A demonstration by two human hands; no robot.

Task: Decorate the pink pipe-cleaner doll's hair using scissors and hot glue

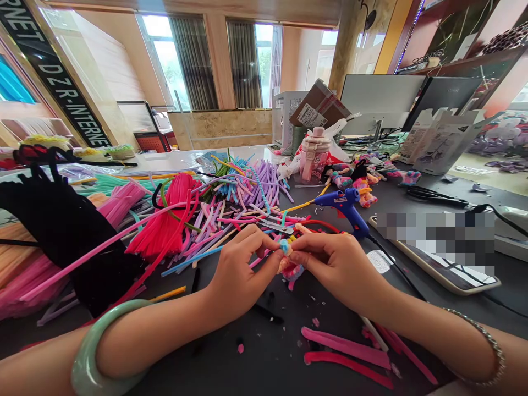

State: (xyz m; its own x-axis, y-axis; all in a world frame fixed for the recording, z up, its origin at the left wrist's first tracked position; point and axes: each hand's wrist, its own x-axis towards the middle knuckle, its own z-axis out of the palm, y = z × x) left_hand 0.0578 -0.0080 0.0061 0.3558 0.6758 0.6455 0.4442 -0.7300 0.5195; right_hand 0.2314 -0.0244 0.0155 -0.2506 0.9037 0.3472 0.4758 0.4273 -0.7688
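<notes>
At the far left a dark slanted sign (49, 71) carries white capitals, only partly in view; "INTERNET" can be read along its lower run, the rest is cut off. Below it lie heaps of fuzzy pipe cleaners: a black bundle (61, 225), long pink stems (124, 201), a thick bright-red bunch (173, 217), then cut lilac and blue lengths (256, 184) fanned over the dark grey tabletop (264, 357).

The left hand (235, 278), a pale green bangle (93, 352) on its wrist, is closed in a pinch on a small figure of twisted pink, blue and yellow pipe cleaner (290, 264). The figure sits just above the table at the centre, between both hands. The right hand (338, 264) pinches its other side, fingertips tight on the top. As far as can be judged, the figure is partly built – a pink body with a blue and yellow bit at the top – and shaping goes on at its upper end. How much remains cannot be told.

Loose pink strips (346, 349) lie near the front edge. A blue hot-glue gun (344, 206) lies just behind the right hand. Further back stands a pink lidded bottle (314, 154) beside several finished colourful figures (363, 179), so other pieces look complete. A brown cardboard box (317, 104) bears a white printed label, too small to read. The white carton (441, 140) at the right shows no legible writing.
</notes>
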